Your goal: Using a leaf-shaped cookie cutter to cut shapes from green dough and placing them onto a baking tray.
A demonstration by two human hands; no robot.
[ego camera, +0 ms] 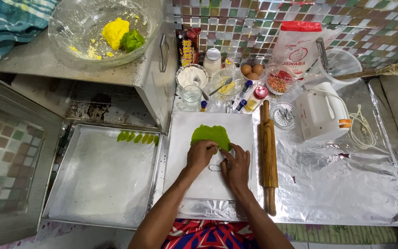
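Both hands, left hand (201, 155) and right hand (236, 167), fingers pinching green dough (210, 135) edge on white board (245, 133), rolling pin (268, 157) parked beside.

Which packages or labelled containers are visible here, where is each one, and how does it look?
White bag with red top: back against the tiled wall, soft pouch, red print.
Dark packet: beside the oven, upright, brown-red.
Small bottles: behind the board, blue and red caps.

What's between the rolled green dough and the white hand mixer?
Head view: the wooden rolling pin lies between the green dough and the white hand mixer, beside a small clear glass dish on foil.
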